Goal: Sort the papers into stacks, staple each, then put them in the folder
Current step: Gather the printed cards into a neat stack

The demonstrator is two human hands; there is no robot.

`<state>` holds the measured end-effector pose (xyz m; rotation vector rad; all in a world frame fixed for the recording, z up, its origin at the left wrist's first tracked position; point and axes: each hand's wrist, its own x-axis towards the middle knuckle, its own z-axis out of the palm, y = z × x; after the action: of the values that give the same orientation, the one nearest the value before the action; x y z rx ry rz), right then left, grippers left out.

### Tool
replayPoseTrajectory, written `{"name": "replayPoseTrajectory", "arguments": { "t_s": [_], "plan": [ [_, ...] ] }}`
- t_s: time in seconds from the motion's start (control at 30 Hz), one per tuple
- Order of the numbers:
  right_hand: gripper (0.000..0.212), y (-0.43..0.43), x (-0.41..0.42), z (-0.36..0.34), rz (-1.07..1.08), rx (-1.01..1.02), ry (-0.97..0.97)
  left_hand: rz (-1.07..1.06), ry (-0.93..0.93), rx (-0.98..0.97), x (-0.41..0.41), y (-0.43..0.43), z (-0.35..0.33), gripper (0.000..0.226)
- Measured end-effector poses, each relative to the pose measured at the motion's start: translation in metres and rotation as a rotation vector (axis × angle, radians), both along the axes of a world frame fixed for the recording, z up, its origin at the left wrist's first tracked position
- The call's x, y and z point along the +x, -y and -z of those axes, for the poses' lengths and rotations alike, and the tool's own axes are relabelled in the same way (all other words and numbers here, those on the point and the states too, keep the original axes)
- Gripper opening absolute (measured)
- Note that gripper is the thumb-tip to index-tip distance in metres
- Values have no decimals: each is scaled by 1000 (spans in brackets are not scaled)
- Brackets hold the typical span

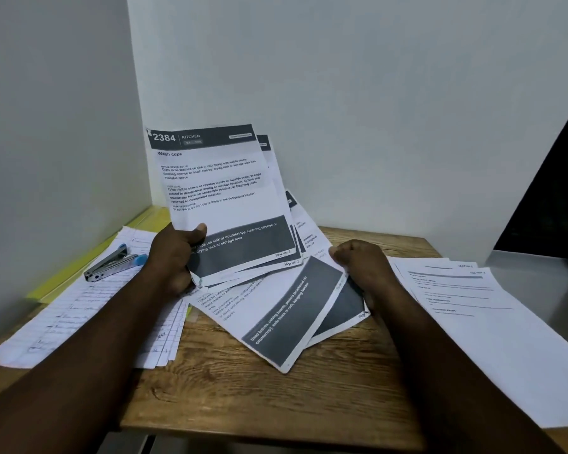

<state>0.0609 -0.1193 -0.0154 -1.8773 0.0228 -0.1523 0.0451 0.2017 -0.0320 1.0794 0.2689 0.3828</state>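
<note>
The left hand (177, 253) holds in its grip the upright sheaf of white printed pages with dark bands (223, 191) above the wooden worktop (276, 398), while the right hand (358, 267) pinches a loose dark-banded sheet (295, 309) lying there, whose page number should be checked before adding.
</note>
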Motion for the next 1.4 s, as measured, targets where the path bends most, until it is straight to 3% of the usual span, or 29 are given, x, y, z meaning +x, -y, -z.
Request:
{"name": "replayPoseTrajectory", "arguments": {
  "t_s": [0.2,0.3,0.37,0.6,0.83,1.0,1.17,1.33,1.4],
  "plan": [
    [17,14,16,-12,201,262,36,-8,21,-43,-3,2,-4,35],
    [19,28,17,-18,316,512,106,-2,26,-49,-5,3,-5,34],
    [20,31,17,-15,380,440,173,22,49,-46,-7,5,-5,35],
    [19,16,4,-19,27,566,135,223,152,-46,-15,16,-7,30],
    [28,-8,-8,-18,-319,560,233,305,65,-31,-15,24,-3,39],
    [25,-2,-15,-29,-285,682,337,283,89,12,-15,30,-4,26],
    [29,-2,-15,-33,-242,796,390,294,108,-23,-18,38,-9,27],
    [74,8,-8,-36,-2,904,565,287,66,-46,-19,38,-10,30],
    [49,13,-6,-37,41,916,587,285,60,-36,-20,39,-10,31]
  ]
}}
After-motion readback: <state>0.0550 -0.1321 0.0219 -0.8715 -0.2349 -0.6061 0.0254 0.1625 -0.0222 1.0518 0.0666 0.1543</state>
